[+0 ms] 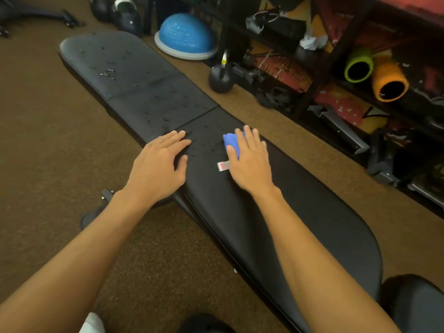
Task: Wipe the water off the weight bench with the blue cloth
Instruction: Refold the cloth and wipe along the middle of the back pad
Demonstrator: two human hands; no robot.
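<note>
A long black padded weight bench (300,212) runs from the near right to the far left across the brown carpet. Water droplets (108,72) lie on its far pad and middle pad, and a few sit between my hands. My right hand (249,162) presses flat on a crumpled blue cloth (231,141) on the near pad; the cloth's white tag (223,166) sticks out to the left. Fingers spread, my left hand (159,164) rests flat on the bench's left edge and holds nothing.
A blue half-ball trainer (186,34) and a black kettlebell (221,78) stand on the floor right of the bench. Dark shelves (336,51) with green and orange foam rollers (374,75) line the right side. Brown carpet (48,152) spreads to the left.
</note>
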